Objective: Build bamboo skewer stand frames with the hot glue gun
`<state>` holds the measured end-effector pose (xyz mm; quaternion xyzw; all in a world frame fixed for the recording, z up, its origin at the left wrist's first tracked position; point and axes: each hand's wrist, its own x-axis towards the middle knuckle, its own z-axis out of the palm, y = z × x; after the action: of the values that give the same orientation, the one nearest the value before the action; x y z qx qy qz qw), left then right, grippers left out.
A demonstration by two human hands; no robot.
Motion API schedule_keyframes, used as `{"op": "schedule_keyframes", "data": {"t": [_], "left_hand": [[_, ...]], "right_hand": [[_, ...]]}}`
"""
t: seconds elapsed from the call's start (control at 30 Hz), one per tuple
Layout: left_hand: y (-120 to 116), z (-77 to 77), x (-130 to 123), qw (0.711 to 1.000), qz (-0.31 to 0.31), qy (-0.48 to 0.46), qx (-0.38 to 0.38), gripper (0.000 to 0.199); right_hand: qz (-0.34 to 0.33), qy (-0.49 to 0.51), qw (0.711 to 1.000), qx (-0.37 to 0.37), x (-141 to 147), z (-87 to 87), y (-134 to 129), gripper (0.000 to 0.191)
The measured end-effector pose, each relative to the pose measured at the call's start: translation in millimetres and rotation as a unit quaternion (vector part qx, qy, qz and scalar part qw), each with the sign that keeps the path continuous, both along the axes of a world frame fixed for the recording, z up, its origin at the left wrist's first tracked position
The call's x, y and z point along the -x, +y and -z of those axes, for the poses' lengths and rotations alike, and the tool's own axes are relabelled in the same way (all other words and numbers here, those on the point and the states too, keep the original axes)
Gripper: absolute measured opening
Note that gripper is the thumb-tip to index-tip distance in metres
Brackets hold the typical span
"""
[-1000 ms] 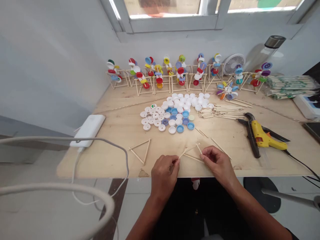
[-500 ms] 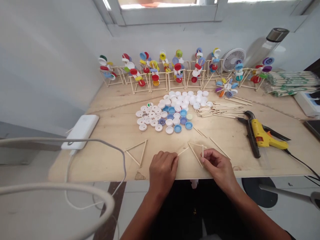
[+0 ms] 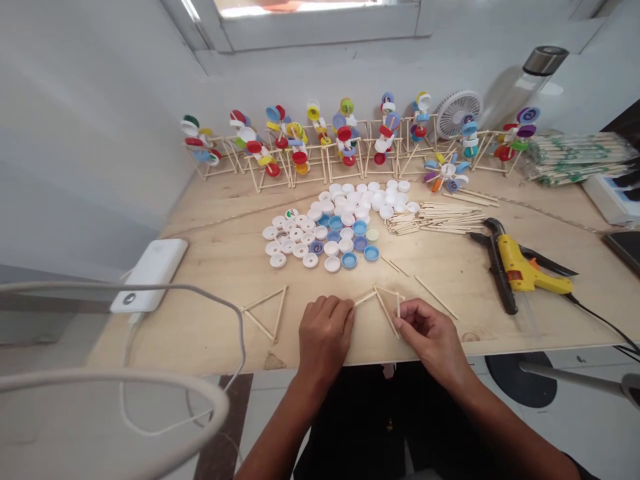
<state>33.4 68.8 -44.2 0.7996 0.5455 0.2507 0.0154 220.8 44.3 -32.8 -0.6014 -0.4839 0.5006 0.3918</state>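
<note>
Near the table's front edge, my left hand is closed on a thin wooden stick. The stick's far end meets the top corner of a stick triangle; whether they touch firmly I cannot tell. My right hand pinches a short upright stick at that triangle's right side. A second stick triangle lies flat to the left of my left hand. One loose stick rests beyond my right hand.
Bottle caps, white and blue, spread across the middle. Behind them stand several stick frames with coloured cap wheels. A stick pile and yellow glue gun lie right. A power bank with cable sits left; a fan stands behind.
The stick in my left hand has moved up to the triangle's top corner, closing the gap between them. My right hand keeps its pinch. The whole view has shifted slightly.
</note>
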Motion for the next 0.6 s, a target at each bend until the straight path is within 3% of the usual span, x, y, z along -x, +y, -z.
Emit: {"op": "schedule_keyframes", "data": {"t": [0.6], "left_hand": [[5.5, -0.4, -4.1, 1.0, 0.013, -0.004, -0.01, 0.019]], "right_hand": [[-0.002, -0.006, 1.0, -0.002, 0.5, -1.6, 0.8, 0.019]]}}
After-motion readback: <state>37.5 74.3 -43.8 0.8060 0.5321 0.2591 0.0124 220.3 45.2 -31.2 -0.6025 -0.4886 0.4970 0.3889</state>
